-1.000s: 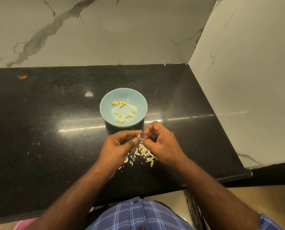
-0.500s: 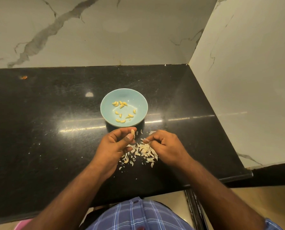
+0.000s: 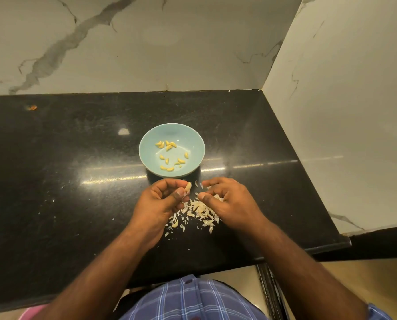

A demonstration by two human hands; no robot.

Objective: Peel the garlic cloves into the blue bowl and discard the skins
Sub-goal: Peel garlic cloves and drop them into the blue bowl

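Note:
A blue bowl sits mid-counter with several peeled yellow cloves inside. Just in front of it, my left hand pinches a pale garlic clove between thumb and fingertips. My right hand is low over a heap of white garlic skins, its thumb and fingers curled together at the heap's top; whether it pinches a skin I cannot tell. A few skin flakes lie loose between my hands.
The black stone counter ends at marble walls behind and to the right. Its front edge runs just below my forearms. A small orange speck lies at the far left back. Tiny white flecks dot the counter's left side.
My hands have drawn apart. The right hand dropped from the clove onto the skin heap, while the left kept the clove and lifted it slightly toward the bowl.

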